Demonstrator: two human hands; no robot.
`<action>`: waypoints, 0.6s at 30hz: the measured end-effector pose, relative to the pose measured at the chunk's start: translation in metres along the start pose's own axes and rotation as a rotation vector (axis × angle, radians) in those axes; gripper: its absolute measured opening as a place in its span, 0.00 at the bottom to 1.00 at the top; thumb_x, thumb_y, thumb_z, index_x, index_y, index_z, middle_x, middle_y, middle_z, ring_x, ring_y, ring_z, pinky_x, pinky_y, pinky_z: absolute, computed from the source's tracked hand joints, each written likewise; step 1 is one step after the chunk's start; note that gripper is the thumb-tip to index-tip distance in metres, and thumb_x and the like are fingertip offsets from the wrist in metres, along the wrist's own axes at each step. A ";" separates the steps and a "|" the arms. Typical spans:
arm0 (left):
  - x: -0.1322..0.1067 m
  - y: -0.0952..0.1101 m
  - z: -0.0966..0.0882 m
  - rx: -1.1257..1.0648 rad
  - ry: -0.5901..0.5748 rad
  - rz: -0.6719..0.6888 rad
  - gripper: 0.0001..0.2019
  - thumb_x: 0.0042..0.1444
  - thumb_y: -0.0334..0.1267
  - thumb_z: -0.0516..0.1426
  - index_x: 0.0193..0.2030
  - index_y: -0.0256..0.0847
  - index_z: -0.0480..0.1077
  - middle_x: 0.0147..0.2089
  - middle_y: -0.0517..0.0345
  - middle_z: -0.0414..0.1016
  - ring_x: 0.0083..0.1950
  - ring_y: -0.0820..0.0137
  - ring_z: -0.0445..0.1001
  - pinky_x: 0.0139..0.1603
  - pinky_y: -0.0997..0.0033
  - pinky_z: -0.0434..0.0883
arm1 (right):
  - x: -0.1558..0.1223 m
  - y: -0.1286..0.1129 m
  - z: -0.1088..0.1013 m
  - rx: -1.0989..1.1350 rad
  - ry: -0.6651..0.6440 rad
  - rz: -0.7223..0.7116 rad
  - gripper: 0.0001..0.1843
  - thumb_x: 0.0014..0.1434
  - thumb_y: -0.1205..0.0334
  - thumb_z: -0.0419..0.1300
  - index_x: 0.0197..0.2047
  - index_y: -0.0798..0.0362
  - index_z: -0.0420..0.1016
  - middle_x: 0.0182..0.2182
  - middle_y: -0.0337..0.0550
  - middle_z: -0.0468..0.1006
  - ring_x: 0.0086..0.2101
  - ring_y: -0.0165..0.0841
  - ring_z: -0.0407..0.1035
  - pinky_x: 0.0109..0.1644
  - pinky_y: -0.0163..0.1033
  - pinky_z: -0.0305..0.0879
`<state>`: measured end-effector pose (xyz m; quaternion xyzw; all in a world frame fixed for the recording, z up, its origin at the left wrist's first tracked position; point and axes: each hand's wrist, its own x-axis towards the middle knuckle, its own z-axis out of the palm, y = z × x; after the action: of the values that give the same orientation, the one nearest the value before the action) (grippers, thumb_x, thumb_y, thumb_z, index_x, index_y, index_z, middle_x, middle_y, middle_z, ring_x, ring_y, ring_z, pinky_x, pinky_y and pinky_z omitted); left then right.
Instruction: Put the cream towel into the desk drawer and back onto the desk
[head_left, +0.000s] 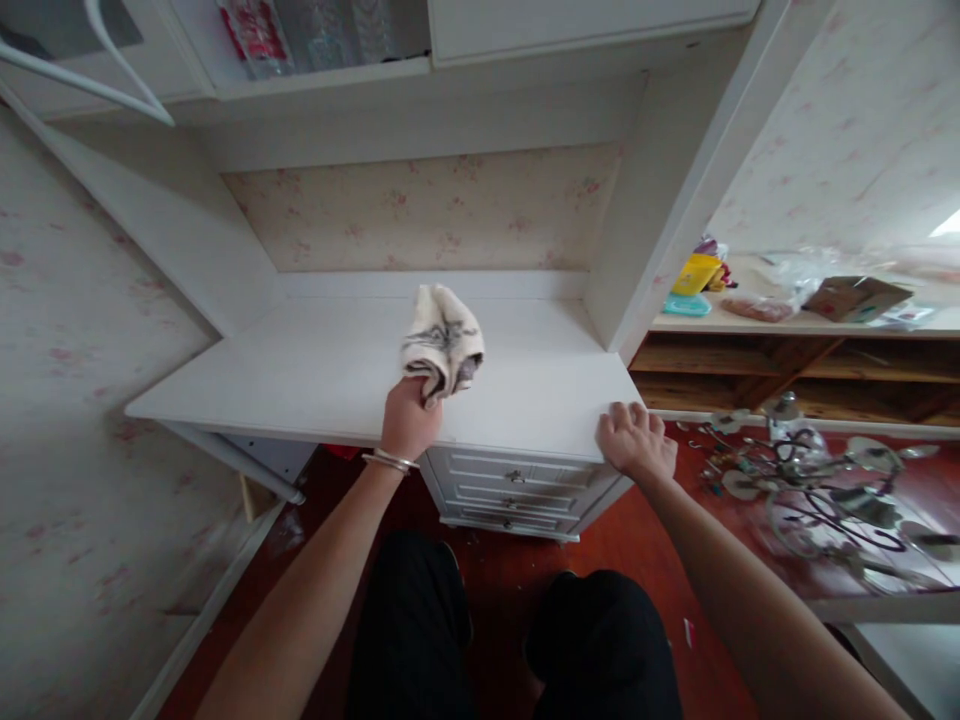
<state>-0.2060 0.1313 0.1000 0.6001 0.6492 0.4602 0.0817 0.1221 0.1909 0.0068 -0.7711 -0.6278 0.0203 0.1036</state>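
Observation:
My left hand (411,420), with a bangle (390,461) at the wrist, is closed around a bunched cream cloth (442,335) with dark markings. The cloth is over the middle of the white desk top (315,370); whether its underside touches the surface is hard to see. At the desk's front right corner rests my right hand (636,438), its fingers slightly bent and apart on the edge, holding nothing. Below the desk top, between my hands, are white drawers (514,487) with small knobs.
Above the desk hangs a shelf (322,78) with plastic-wrapped bottles (256,35). A white metal frame (97,85) juts in at upper left. To the right, a low shelf unit (697,355) bears a yellow container (696,272) and a cardboard box (855,298). A chandelier (840,490) lies nearby.

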 end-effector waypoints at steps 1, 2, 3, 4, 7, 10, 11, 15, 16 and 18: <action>0.009 -0.009 0.006 0.112 -0.094 0.100 0.18 0.52 0.28 0.55 0.50 0.39 0.72 0.52 0.52 0.75 0.57 0.60 0.70 0.59 0.59 0.65 | 0.000 0.000 0.000 -0.001 0.000 0.001 0.27 0.65 0.47 0.34 0.58 0.42 0.63 0.61 0.46 0.58 0.57 0.48 0.53 0.52 0.59 0.59; 0.016 -0.018 0.014 0.188 -0.204 0.189 0.22 0.51 0.26 0.53 0.53 0.41 0.71 0.58 0.54 0.72 0.60 0.62 0.66 0.62 0.61 0.62 | 0.000 0.000 0.000 -0.002 0.001 0.002 0.27 0.65 0.47 0.34 0.58 0.42 0.63 0.61 0.46 0.58 0.57 0.48 0.53 0.52 0.58 0.59; 0.019 -0.028 0.023 0.255 -0.329 0.246 0.26 0.49 0.23 0.52 0.55 0.43 0.70 0.60 0.57 0.70 0.62 0.63 0.64 0.64 0.63 0.60 | 0.001 0.001 0.000 -0.002 0.003 0.002 0.26 0.65 0.47 0.34 0.58 0.42 0.63 0.61 0.46 0.58 0.57 0.48 0.53 0.52 0.58 0.59; 0.019 -0.038 0.033 0.317 -0.442 0.273 0.28 0.47 0.21 0.51 0.56 0.45 0.70 0.61 0.58 0.69 0.63 0.64 0.64 0.65 0.65 0.60 | 0.001 0.001 0.000 -0.002 0.007 0.002 0.26 0.65 0.47 0.34 0.57 0.42 0.63 0.61 0.46 0.58 0.57 0.48 0.53 0.52 0.58 0.60; 0.010 -0.061 0.058 0.454 -0.509 0.265 0.32 0.48 0.21 0.50 0.60 0.45 0.67 0.66 0.57 0.63 0.66 0.63 0.60 0.66 0.61 0.57 | 0.001 0.001 0.000 -0.003 0.015 -0.005 0.26 0.65 0.47 0.35 0.57 0.42 0.64 0.61 0.46 0.57 0.57 0.47 0.53 0.51 0.57 0.60; 0.002 -0.074 0.070 0.489 -0.448 0.238 0.32 0.51 0.22 0.48 0.62 0.47 0.64 0.68 0.58 0.59 0.68 0.62 0.56 0.67 0.56 0.53 | 0.001 0.001 -0.001 -0.009 0.018 -0.014 0.26 0.65 0.47 0.35 0.57 0.42 0.63 0.61 0.45 0.58 0.57 0.47 0.53 0.52 0.57 0.60; 0.002 -0.076 0.070 0.479 -0.460 0.233 0.32 0.51 0.22 0.48 0.62 0.48 0.64 0.68 0.59 0.59 0.68 0.63 0.55 0.68 0.56 0.52 | 0.000 0.000 -0.001 -0.011 0.016 -0.013 0.26 0.65 0.47 0.35 0.58 0.41 0.63 0.61 0.45 0.58 0.57 0.46 0.53 0.52 0.57 0.60; 0.010 -0.076 0.055 0.369 -0.607 0.228 0.35 0.47 0.22 0.51 0.65 0.46 0.61 0.70 0.59 0.54 0.70 0.63 0.52 0.69 0.60 0.50 | 0.000 -0.001 -0.004 -0.003 -0.008 0.012 0.26 0.65 0.46 0.35 0.59 0.41 0.62 0.62 0.44 0.57 0.58 0.47 0.52 0.53 0.58 0.59; 0.013 -0.076 0.048 0.322 -0.642 0.237 0.36 0.46 0.23 0.52 0.66 0.45 0.59 0.71 0.58 0.52 0.70 0.63 0.52 0.69 0.60 0.51 | 0.001 -0.001 -0.004 0.007 -0.017 0.021 0.27 0.64 0.46 0.36 0.60 0.40 0.62 0.62 0.43 0.57 0.59 0.47 0.51 0.54 0.58 0.59; 0.019 -0.080 0.034 0.205 -0.642 0.255 0.36 0.45 0.25 0.53 0.65 0.41 0.60 0.71 0.57 0.52 0.69 0.61 0.54 0.68 0.62 0.53 | 0.005 0.000 -0.003 0.041 -0.029 0.043 0.27 0.63 0.44 0.38 0.60 0.39 0.61 0.63 0.42 0.57 0.60 0.47 0.51 0.56 0.58 0.57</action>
<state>-0.2449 0.1761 0.0338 0.7953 0.5532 0.1871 0.1630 0.1239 0.1949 0.0103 -0.7818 -0.6121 0.0464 0.1097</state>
